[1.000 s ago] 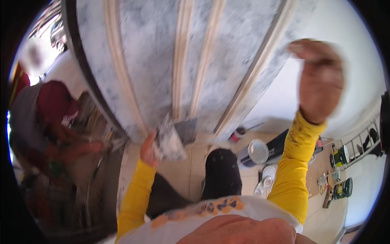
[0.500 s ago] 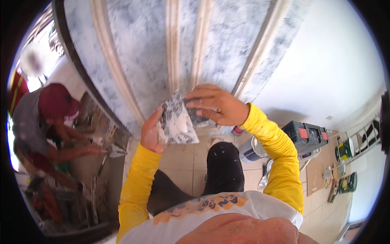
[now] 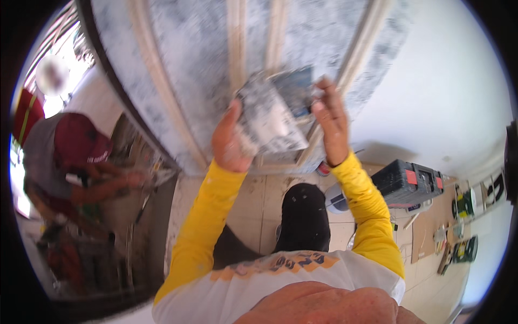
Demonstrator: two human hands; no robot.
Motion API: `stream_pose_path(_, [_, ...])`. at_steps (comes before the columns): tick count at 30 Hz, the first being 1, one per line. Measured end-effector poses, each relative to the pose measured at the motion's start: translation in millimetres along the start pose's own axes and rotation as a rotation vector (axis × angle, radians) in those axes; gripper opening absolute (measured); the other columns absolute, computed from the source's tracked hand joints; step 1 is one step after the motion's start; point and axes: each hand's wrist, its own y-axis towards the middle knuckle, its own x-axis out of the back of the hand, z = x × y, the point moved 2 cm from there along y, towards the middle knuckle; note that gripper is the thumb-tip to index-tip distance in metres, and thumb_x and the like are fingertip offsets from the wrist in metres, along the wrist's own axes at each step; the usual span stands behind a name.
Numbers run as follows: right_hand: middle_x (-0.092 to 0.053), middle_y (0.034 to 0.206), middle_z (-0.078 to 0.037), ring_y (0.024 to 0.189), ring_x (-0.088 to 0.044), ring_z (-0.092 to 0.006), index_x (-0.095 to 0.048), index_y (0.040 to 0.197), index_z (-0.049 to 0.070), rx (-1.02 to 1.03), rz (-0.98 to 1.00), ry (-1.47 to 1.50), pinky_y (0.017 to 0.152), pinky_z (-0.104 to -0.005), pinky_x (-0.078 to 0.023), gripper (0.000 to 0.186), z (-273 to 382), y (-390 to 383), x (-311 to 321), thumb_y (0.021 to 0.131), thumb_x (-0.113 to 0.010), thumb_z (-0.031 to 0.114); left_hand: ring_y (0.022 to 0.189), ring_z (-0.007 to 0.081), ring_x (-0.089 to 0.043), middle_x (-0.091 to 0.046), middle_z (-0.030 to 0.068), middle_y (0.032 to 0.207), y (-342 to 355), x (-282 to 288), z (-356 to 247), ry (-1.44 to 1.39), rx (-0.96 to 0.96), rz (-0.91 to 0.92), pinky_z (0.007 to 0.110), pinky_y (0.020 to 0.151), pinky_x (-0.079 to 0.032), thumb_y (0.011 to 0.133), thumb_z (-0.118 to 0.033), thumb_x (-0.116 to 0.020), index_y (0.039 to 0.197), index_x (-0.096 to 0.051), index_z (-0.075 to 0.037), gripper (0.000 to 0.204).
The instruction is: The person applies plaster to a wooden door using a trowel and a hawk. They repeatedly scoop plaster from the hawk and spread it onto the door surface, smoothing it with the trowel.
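The left hand has its grip closed on a paste-smeared plate, raised in front of the person, while the right hand has its fingers at the edge of a blue-grey scraper, too blurred to tell whether that grip is clenched. Just beyond stands a mottled grey wall with wooden strips; rightward sits a black toolbox.

The plate is before the wall, left of the toolbox.
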Motion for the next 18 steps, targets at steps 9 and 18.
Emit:
stream_pose_path(9, [-0.059,0.125,-0.012,0.116,-0.051,-0.0344,-0.072,0.11,0.008,0.679,0.497,-0.775,0.1,-0.0428,-0.041,0.031,50,27,3,0.081,-0.066,-0.001,0.107,0.0238,-0.065,-0.064,0.014,0.12,-2,-10,-6,0.278,0.02,0.064,0.036,0.095,-0.052,0.099,-0.031,-0.053,0.125,-0.055,0.002,0.042])
stream_pose_path(18, [-0.058,0.115,-0.009,0.111,-0.051,-0.0339,-0.074,0.106,0.014,0.642,0.677,-0.819,0.096,-0.0427,-0.042,0.04,54,34,5,0.072,-0.067,-0.006,0.104,0.0249,-0.066,-0.066,0.0144,0.116,0,-10,-8,0.1,0.207,0.02,0.04,0.094,-0.053,0.097,-0.029,-0.053,0.123,-0.056,0.002,0.04])
